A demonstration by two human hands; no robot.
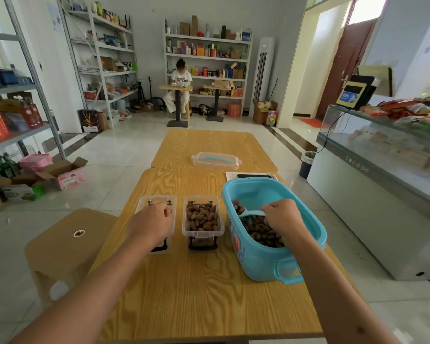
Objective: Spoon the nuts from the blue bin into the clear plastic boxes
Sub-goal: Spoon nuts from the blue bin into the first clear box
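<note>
Your left hand [152,223], fingers curled, steadies the near-left clear box [144,203], the filled box [203,219] sits beside it, and your right hand [281,214] grips the scoop [251,214] in the blue bin [258,259], loading nuts [261,230].

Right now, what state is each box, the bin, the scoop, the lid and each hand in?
Left clear box: open, no nuts visible, partly hidden by the hand.
Right clear box: open, filled with nuts.
Blue bin: uncovered, nuts inside.
Blue scoop: in the bin, carrying nuts.
Clear lid: lying on the table, apart from the bin.
Left hand: curled, resting on the left clear box.
Right hand: gripping the scoop handle.
</note>
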